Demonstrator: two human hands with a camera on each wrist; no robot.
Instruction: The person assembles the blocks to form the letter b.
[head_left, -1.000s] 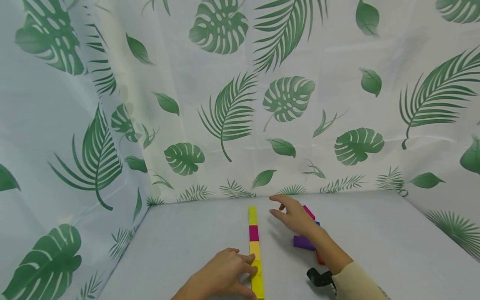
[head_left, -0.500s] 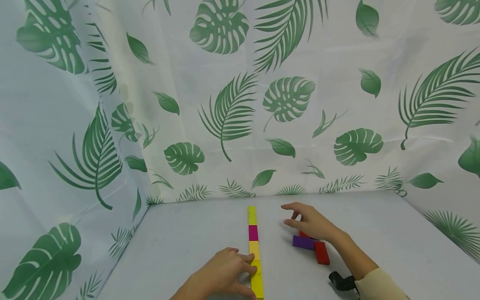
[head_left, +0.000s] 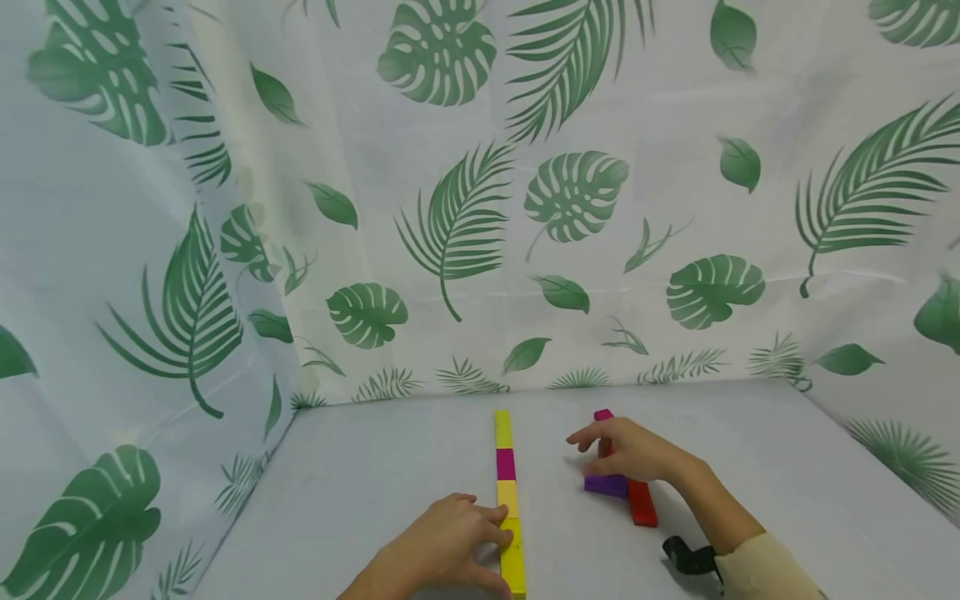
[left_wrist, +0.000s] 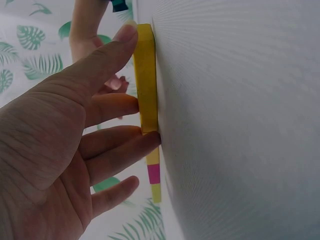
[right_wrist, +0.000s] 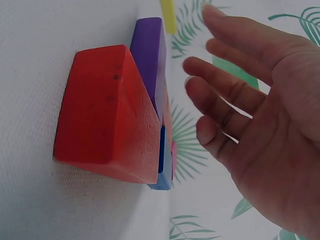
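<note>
A straight row of blocks runs away from me: a long yellow block (head_left: 513,567) nearest, then a paler yellow block (head_left: 507,498), a magenta block (head_left: 506,464) and a far yellow-green block (head_left: 502,429). My left hand (head_left: 453,542) rests along the long yellow block's left side, thumb at its near end and fingers extended against it. To the right, my right hand (head_left: 637,450) hovers with loosely bent fingers over a group of blocks, holding nothing. A purple block (head_left: 606,487) lies just under its thumb, beside a red block (right_wrist: 100,107). A blue block (right_wrist: 162,170) shows behind these.
Past the right hand, the end of a pink block (head_left: 603,414) sticks out. A black device (head_left: 686,556) sits at the right wrist beside the sleeve (head_left: 768,571). White leaf-print curtain (head_left: 465,250) stands behind and at both sides of the pale tabletop (head_left: 375,467).
My right hand has drawn back from near the far end of the row, rightward and toward me, and lowered over the purple block. My left hand and the row have stayed put.
</note>
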